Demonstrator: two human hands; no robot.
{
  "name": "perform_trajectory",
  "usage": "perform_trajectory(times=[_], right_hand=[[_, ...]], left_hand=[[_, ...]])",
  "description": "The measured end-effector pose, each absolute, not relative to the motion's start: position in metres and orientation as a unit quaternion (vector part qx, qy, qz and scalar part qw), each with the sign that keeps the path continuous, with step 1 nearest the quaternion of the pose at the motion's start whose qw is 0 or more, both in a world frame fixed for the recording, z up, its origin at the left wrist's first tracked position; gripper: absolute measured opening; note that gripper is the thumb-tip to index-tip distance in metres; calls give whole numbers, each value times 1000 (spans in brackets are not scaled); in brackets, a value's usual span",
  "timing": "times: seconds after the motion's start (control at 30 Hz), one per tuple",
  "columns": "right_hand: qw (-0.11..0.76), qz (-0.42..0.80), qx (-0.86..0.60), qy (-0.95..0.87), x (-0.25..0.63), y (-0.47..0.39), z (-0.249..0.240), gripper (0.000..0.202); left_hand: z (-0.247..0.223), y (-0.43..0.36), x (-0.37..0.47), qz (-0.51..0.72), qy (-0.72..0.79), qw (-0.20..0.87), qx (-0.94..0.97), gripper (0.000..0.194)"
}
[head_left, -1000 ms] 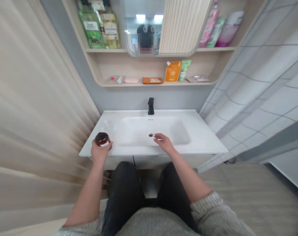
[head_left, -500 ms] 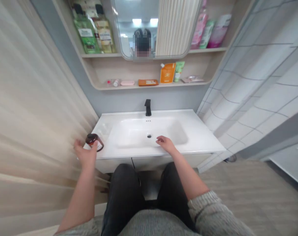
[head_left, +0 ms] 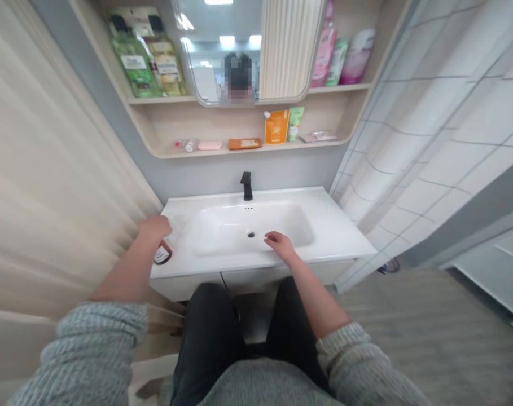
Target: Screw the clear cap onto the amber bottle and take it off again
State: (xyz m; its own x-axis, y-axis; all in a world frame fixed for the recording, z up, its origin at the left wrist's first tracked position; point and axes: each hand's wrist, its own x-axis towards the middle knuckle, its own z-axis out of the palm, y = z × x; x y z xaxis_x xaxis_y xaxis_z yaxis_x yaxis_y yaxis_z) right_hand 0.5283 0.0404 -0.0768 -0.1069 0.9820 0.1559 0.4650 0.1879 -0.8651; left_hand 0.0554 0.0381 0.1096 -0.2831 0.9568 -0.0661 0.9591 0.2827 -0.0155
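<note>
My left hand (head_left: 155,225) is at the left end of the white counter, back of the hand up and fingers curled together. Just below it stands an amber bottle (head_left: 163,255) with a white label; its dark cap and upper part are hidden by the hand. Whether the fingers hold the cap cannot be made out. A faint clear object (head_left: 179,226) lies close to the fingertips on the right. Over the front of the white sink (head_left: 209,231), my right hand (head_left: 279,245) hovers with fingers loosely bent, thumb apart, nothing in it.
A black faucet (head_left: 246,186) rises behind the basin. Above it, a shelf (head_left: 205,153) carries a pink soap bar (head_left: 210,145), an orange pouch (head_left: 276,127) and a green tube (head_left: 296,124). A beige curtain (head_left: 61,169) borders the left side, a checked white curtain (head_left: 408,146) the right.
My left hand has swung from beside the amber bottle, fingers spread, to above it with fingers curled. The bottle looks more upright. My right hand is nearly unmoved; the view has shifted slightly.
</note>
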Motion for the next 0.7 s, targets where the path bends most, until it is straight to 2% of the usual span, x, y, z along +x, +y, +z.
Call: perform_trajectory(times=[0.13,0.23,0.37,0.43,0.6,0.7], right_hand=[[392,337,-543,-662,529,41,-78,30],[406,343,-535,-657,529,43,-79,33],[427,350,-508,-661,526,38,-74,40],[439,358,-472,-676,521,29,-68,49],[434,413,-327,-731,505,-6,-48,94],[408,459,-315,-724,499,-11,-41,103]], left_hand=[[106,31,66,-105,796,-13,596,26],[117,22,89,-69,772,-60,629,35],[130,1,138,40,746,-93,659,40],[127,-13,169,95,711,-57,694,38],[88,-39,243,243,574,141,769,34],[54,-40,269,334,521,233,750,33]])
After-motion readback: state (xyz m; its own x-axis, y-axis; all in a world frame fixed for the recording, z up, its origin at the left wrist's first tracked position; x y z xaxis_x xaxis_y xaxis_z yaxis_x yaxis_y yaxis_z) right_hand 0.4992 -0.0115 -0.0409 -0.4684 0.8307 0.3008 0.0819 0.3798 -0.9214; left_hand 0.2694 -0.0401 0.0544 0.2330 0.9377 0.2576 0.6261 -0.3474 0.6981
